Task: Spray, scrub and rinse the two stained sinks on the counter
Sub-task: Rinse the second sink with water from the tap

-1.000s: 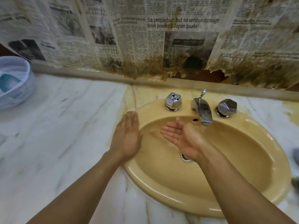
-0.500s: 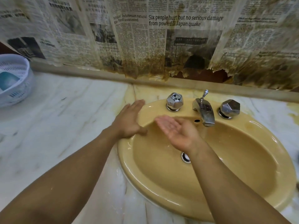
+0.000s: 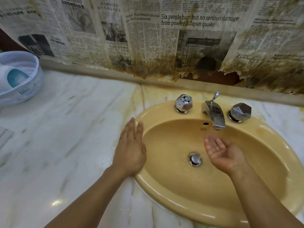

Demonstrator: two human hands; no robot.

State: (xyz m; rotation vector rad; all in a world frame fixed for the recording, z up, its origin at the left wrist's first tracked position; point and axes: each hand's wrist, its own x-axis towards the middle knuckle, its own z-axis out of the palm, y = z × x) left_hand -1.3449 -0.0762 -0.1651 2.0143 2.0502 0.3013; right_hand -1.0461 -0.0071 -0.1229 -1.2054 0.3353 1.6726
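The right hand (image 3: 223,153), palm up and loosely cupped, is now shifted under the faucet spout (image 3: 215,117) (water seems to run). The left hand (image 3: 131,150) is laid flat again, fingers straight, on the left rim of the yellow sink (image 3: 158,112), set in the marble bench (image 3: 65,137). Rinsing is judged underway.

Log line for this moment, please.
phase: rinse | left hand: flat on rim of sink | right hand: cupped palm-up under spout | held: nothing
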